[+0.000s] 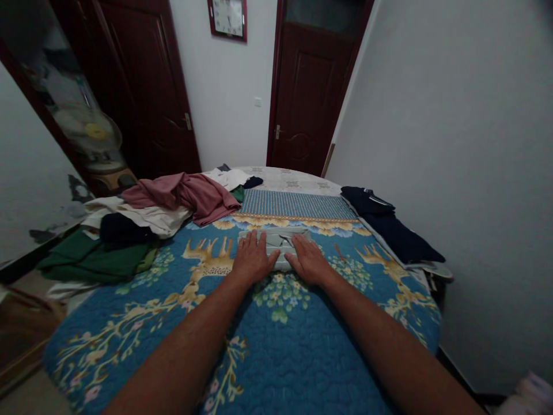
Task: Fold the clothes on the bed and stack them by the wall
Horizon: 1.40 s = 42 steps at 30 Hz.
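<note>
Rests the left hand (254, 259) palm down on the left part of a folded pale grey-green garment (275, 237) with light stripes, and the right hand (307, 259) palm down on its right part. Stretches out the fingers of both hands, slightly spread, with nothing clasped; turns the thumbs inward, near each other but apart. Leaves a strip of fabric visible between the hands, including a small fold, too small to make out clearly.

Beneath the garment, near the middle of the table, a blue quilted cover (302, 369) printed with tan deer and flowers. Past the garment, a striped band (298, 204), then a white patterned tablecloth (298, 180). To the left, a loose heap of rose-pink cloth (203, 196), cream cloth (162, 219), dark navy cloth (125, 229) and green cloth (88, 256). To the right, folded navy clothes (397, 230) beside a pale wall (475, 144). In the background, two dark red doors (138, 86), with a square clock (228, 18) between.
</note>
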### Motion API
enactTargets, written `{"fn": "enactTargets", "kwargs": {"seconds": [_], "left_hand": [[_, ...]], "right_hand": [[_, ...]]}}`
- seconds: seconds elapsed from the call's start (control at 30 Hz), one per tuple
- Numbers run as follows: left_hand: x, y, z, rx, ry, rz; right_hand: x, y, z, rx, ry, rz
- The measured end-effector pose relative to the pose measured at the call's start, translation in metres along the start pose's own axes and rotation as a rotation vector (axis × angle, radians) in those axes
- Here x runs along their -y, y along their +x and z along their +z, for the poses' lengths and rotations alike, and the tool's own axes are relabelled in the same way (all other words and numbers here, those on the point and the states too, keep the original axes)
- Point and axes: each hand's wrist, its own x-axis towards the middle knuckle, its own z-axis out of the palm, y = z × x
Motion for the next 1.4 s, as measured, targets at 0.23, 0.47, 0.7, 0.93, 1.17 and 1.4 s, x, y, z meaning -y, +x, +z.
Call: {"fn": "enactTargets", "kwargs": {"seconds": [0.23, 0.47, 0.7, 0.93, 1.17, 1.4], "left_hand": [[0.001, -0.006, 0.001, -0.042, 0.003, -0.07], [0.005, -0.011, 0.002, -0.054, -0.035, -0.164], [0.012, -0.015, 0.003, -0.053, -0.022, -0.215], [0.041, -0.031, -0.012, -0.087, 0.004, -0.274], [0.059, -0.021, -0.021, -0.202, -0.094, -0.288], [0.058, -0.011, -0.021, -0.226, -0.377, -0.3]], "right_hand": [[0.003, -0.003, 0.0, -0.003, 0.019, 0.023], [-0.005, 0.001, 0.0, -0.004, 0.068, 0.046], [-0.007, -0.001, -0.001, -0.003, 0.059, 0.047], [-0.011, -0.002, 0.01, -0.048, 0.07, 0.039], [-0.029, -0.001, 0.01, -0.342, 0.23, 0.086], [-0.066, 0.0, -0.013, -0.409, 0.394, 0.434]]}}
